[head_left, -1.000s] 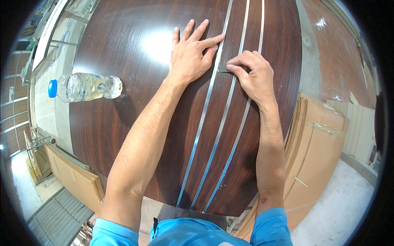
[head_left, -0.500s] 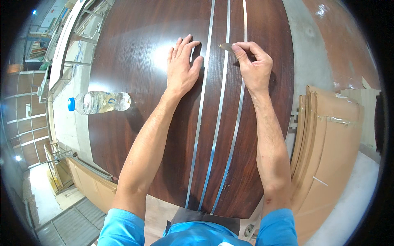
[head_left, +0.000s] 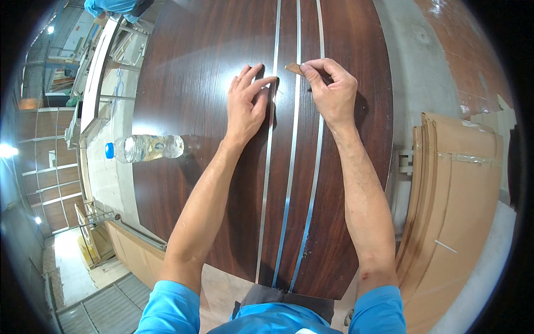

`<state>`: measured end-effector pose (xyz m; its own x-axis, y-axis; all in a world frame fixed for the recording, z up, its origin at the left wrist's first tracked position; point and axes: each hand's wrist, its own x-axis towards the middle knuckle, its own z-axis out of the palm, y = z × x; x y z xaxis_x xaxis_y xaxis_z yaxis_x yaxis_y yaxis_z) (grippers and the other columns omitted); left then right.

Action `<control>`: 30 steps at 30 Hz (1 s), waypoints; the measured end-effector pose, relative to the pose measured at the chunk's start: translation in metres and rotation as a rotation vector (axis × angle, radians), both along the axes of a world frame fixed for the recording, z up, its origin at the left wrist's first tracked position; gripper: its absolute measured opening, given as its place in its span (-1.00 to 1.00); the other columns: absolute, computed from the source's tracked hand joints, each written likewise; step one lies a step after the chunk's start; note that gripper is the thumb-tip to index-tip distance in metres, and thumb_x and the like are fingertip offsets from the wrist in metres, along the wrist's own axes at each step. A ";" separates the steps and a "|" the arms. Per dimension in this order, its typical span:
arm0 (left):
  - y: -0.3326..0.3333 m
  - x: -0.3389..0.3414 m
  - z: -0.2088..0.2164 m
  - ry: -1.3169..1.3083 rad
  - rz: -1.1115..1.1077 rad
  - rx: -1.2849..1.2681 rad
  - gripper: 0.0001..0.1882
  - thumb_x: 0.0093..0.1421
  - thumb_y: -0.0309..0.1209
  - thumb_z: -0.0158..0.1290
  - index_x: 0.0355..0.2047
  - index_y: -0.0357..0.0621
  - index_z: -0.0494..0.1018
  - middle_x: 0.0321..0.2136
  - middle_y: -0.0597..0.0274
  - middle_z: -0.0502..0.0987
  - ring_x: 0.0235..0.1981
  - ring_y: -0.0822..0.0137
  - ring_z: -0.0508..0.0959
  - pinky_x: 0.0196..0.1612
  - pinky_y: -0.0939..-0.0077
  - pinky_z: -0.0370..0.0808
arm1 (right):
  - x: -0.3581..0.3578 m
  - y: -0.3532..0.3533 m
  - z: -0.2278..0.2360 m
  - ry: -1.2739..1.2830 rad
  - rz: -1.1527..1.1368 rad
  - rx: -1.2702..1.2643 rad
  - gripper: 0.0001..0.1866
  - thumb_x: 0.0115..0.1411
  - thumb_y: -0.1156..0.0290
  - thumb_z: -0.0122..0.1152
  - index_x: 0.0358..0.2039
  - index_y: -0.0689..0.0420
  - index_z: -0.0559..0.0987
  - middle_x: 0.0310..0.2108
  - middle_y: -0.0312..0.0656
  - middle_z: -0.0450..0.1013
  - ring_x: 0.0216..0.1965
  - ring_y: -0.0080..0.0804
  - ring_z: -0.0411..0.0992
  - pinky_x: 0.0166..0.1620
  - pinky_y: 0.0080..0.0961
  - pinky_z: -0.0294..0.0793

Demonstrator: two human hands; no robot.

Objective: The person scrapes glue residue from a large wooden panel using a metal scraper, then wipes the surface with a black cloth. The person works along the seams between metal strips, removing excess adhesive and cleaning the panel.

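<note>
the right hand (head_left: 335,92) has a closed pinch grip on a small thin blade (head_left: 293,68), by the middle of three straight, shiny metal strips (head_left: 290,161); contact is unclear. the left hand (head_left: 245,108) is open, fingers spread and slightly curled, beside the left strip. the dark, glossy, wood-grained worktop (head_left: 200,72) bears a clear ribbed bottle (head_left: 158,147) at left; cardboard (head_left: 464,183) stands at right, on the near side.

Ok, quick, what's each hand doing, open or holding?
Left hand: open, nothing seen in it.
Right hand: closed, pinching a small thin flat piece.
</note>
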<state>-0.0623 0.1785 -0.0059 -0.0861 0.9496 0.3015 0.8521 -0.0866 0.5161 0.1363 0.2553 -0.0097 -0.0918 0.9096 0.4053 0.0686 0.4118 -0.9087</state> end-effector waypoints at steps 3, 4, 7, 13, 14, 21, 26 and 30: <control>-0.005 0.005 0.001 -0.003 -0.052 0.062 -0.59 0.23 -0.51 0.04 0.03 0.09 0.69 0.30 0.02 0.47 0.45 -0.07 0.28 0.50 -0.19 0.06 | 0.000 0.000 0.000 -0.013 -0.012 0.015 -0.88 0.31 0.34 0.39 -0.30 0.11 0.73 -0.39 -0.24 0.66 -0.32 -0.43 0.62 -0.24 -0.43 0.59; -0.006 0.007 0.002 0.029 -0.051 0.082 -0.53 0.17 -0.56 0.02 0.04 0.07 0.68 0.29 0.03 0.48 0.43 -0.05 0.31 0.49 -0.18 0.11 | 0.000 0.000 0.000 -0.023 -0.018 0.026 -0.88 0.31 0.35 0.39 -0.30 0.11 0.73 -0.39 -0.25 0.66 -0.32 -0.43 0.62 -0.24 -0.43 0.59; -0.009 0.009 0.003 -0.013 -0.032 0.071 -0.53 0.12 -0.61 -0.01 -0.02 0.00 0.69 0.24 0.04 0.52 0.40 -0.02 0.36 0.48 -0.15 0.15 | 0.001 0.000 0.001 -0.025 0.001 -0.003 -0.88 0.31 0.34 0.39 -0.31 0.11 0.73 -0.39 -0.24 0.66 -0.32 -0.42 0.62 -0.23 -0.43 0.59; -0.009 0.006 0.009 -0.068 -0.034 0.109 -0.69 0.10 -0.72 -0.12 -0.28 -0.26 0.61 0.13 0.00 0.60 0.14 0.06 0.59 0.24 0.22 0.48 | -0.001 0.000 0.005 -0.035 -0.030 -0.015 -0.88 0.29 0.36 0.40 -0.32 0.13 0.73 -0.36 -0.21 0.68 -0.30 -0.37 0.64 -0.20 -0.40 0.59; -0.011 0.007 0.010 -0.116 -0.029 0.136 -0.73 0.13 -0.70 -0.10 -0.28 -0.26 0.58 0.10 0.01 0.61 0.09 0.10 0.59 0.17 0.23 0.49 | -0.001 0.000 0.005 -0.042 -0.031 -0.011 -0.88 0.29 0.36 0.40 -0.31 0.13 0.73 -0.36 -0.20 0.68 -0.30 -0.36 0.64 -0.19 -0.40 0.59; -0.086 0.031 0.012 -0.362 0.280 0.247 -0.91 0.34 -0.50 0.20 -0.24 -0.24 0.52 -0.31 0.21 0.58 -0.30 0.39 0.56 -0.23 0.47 0.50 | 0.002 0.003 0.002 -0.086 -0.062 -0.051 -0.86 0.27 0.34 0.41 -0.28 0.15 0.74 -0.32 -0.18 0.69 -0.25 -0.34 0.64 -0.13 -0.39 0.57; -0.172 0.066 0.026 -0.759 0.440 0.022 -0.86 0.42 -0.51 0.10 -0.27 -0.31 0.60 -0.38 0.17 0.66 -0.47 0.48 0.59 -0.35 0.57 0.54 | 0.003 0.004 0.002 -0.088 -0.057 -0.122 -0.81 0.34 0.36 0.39 -0.23 0.24 0.73 -0.33 -0.29 0.65 -0.26 -0.56 0.55 -0.12 -0.52 0.53; -0.247 0.064 0.051 -0.503 0.405 0.011 -0.59 0.24 -0.77 -0.07 0.02 -0.22 0.57 0.03 0.00 0.62 0.04 0.14 0.63 0.13 0.30 0.50 | 0.003 0.008 -0.003 -0.110 -0.077 -0.045 -0.81 0.37 0.37 0.34 -0.24 0.25 0.73 -0.38 -0.32 0.62 -0.30 -0.62 0.50 -0.13 -0.55 0.49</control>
<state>0.0018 -0.0683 0.0452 -0.5703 0.8094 0.1402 0.4727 0.1838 0.8618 0.1391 0.2638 -0.0130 -0.0624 0.9328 0.3550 0.1990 0.3601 -0.9114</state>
